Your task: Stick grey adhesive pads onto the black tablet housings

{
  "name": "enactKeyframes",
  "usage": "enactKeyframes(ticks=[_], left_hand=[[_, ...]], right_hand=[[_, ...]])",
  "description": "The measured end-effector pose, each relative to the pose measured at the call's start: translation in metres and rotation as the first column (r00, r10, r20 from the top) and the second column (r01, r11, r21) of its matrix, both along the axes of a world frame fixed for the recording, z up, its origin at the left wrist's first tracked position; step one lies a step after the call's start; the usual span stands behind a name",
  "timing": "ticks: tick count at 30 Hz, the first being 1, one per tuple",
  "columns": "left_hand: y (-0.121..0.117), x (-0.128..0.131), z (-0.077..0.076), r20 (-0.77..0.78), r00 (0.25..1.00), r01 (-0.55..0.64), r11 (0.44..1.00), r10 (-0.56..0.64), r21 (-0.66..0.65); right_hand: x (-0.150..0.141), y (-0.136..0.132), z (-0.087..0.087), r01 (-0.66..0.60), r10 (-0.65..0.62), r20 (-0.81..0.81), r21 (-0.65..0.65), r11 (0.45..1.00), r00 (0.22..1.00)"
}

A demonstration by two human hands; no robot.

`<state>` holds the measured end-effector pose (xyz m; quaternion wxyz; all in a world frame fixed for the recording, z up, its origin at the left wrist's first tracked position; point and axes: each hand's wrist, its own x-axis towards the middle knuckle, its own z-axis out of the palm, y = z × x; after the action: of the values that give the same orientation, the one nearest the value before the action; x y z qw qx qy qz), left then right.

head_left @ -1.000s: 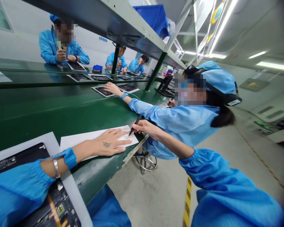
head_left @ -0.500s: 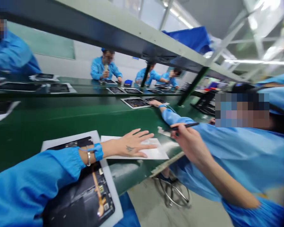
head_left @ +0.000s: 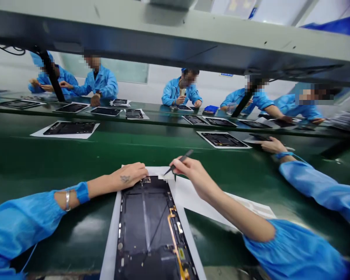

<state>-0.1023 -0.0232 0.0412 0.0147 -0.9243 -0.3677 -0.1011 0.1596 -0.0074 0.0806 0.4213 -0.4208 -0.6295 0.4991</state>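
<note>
Both your hands have left the paper [head_left: 185, 190] and come to the top end of the device [head_left: 157, 221], which now lies in front of you. In the head view, your left hand [head_left: 131, 175] is at the device's top left corner, its fingers curled close together; you can't tell from here whether they grip anything. Your right hand [head_left: 191, 171] pinches the dark tweezers [head_left: 182, 159] between thumb and fingers, the tips slanting down to a small white tab [head_left: 166, 175] at the top right corner. Whether the tips grip that tab, you can't tell. The device lies open on its white sheet [head_left: 111, 233] on the green tabletop [head_left: 76, 155], an orange strip [head_left: 173, 237] along its right side. The paper lies just to the right, partly under your forearm. Farther right, a co-worker's hand [head_left: 272, 146] reaches to another dark device [head_left: 259, 137].
</note>
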Motion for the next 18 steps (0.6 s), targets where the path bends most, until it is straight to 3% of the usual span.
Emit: enactKeyframes(ticks=[4,7,18], left_hand=[[-0.004,-0.004,-0.014,0.246,0.967,0.077,0.997,-0.072,-0.013],[-0.004,-0.007,-0.020,0.300,0.947,0.117,0.993,-0.115,0.012],[-0.007,0.002,-0.019,0.305,0.942,0.125,0.989,-0.143,0.077]], right_hand=[[-0.027,0.022,-0.025,-0.068,0.068,-0.004,-0.118,0.991,0.998],[-0.026,0.025,-0.035,-0.067,0.065,-0.018,-0.175,0.982,0.998],[-0.023,0.025,-0.032,-0.073,0.083,0.034,-0.236,0.969,0.996]])
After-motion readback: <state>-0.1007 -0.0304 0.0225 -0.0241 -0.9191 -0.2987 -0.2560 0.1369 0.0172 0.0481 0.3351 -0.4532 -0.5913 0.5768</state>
